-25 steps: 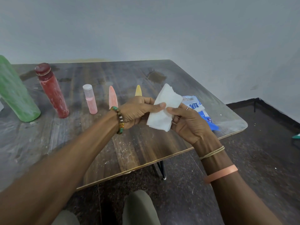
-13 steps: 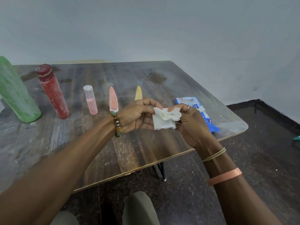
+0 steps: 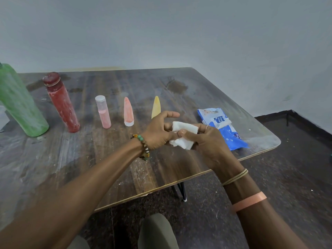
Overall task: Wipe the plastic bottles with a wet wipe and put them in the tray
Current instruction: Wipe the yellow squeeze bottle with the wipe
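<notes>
The wet wipe [image 3: 183, 136] is a white, crumpled wad folded on itself, held above the near right part of the wooden table [image 3: 53, 159], beside the blue wipe packet [image 3: 226, 130]. Behind it five smeared, dusty plastic bottles stand in a row: green bottle [image 3: 21, 105], red bottle [image 3: 62, 105], pink bottle [image 3: 103, 114], orange cone bottle [image 3: 128, 112] and yellow cone bottle [image 3: 156, 106], the last partly hidden by the hand. The left hand [image 3: 158, 132] grips the wipe's left end with thumb and lower fingers, index finger arched free above, while the right hand [image 3: 208, 142] pinches the right end, thumb on top and fingers curled beneath.
</notes>
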Demonstrator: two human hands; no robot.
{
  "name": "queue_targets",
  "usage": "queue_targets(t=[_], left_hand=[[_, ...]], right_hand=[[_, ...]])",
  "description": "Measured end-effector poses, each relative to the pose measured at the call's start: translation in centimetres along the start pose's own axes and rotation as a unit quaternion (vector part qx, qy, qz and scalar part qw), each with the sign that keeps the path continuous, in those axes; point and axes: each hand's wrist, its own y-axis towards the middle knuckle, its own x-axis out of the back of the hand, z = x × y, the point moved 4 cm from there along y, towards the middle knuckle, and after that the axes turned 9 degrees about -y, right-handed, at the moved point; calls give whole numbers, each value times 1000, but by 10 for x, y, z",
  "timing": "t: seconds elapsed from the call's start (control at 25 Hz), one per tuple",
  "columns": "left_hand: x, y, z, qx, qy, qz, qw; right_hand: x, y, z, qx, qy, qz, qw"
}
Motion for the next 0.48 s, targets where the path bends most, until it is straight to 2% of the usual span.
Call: queue_targets(t=[0.12,0.2,0.36,0.4,0.48], left_hand=[[7,1,5,12,-39,-68,997],[17,1,11,38,-65,-99,992],[52,4,26,60,14,-242,968],[58,6,28,73,47,-271,959],[62,11,30,88,112,-287,947]], right_hand=[[-7,6,-9,-49,154,11,987],[-7,12,-13,-57,159,-55,984],[-5,27,-8,-5,13,-198,980],[-8,32,-4,12,-40,-208,977],[-23,43,4,13,-111,-181,977]])
